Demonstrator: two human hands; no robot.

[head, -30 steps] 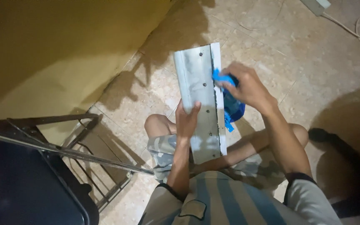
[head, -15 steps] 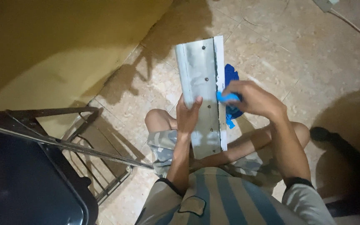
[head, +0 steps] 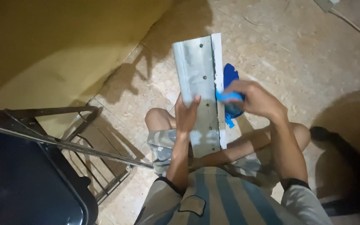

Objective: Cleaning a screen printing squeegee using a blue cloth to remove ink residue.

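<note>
A long grey metal panel [head: 199, 89] is held upright-slanted over the lap of a seated person, its far end pointing away across the tiled floor [head: 296, 46]. The panel's lower middle is gripped by the left hand [head: 187, 113], with the fingers closed over its left edge and the thumb laid on the face. Small screw heads are seen along the face, and a pale folded lip runs down the right edge.

At that right edge, a strip of blue film [head: 229, 96] is pinched by the right hand [head: 253, 100], whose fingers are closed around it; more blue film is seen hanging just beside and beyond the edge, partly hidden by the hand. Whether the film is attached further down cannot be told.

To the left, a yellow wall [head: 55, 46] is met by the floor at a slanted line, close to the panel's far corner. A dark folding chair [head: 42, 166] is set near the left knee, its frame bars reaching toward the lap. On the right, open floor is seen, with pale cables [head: 355, 27] at the far corner.
</note>
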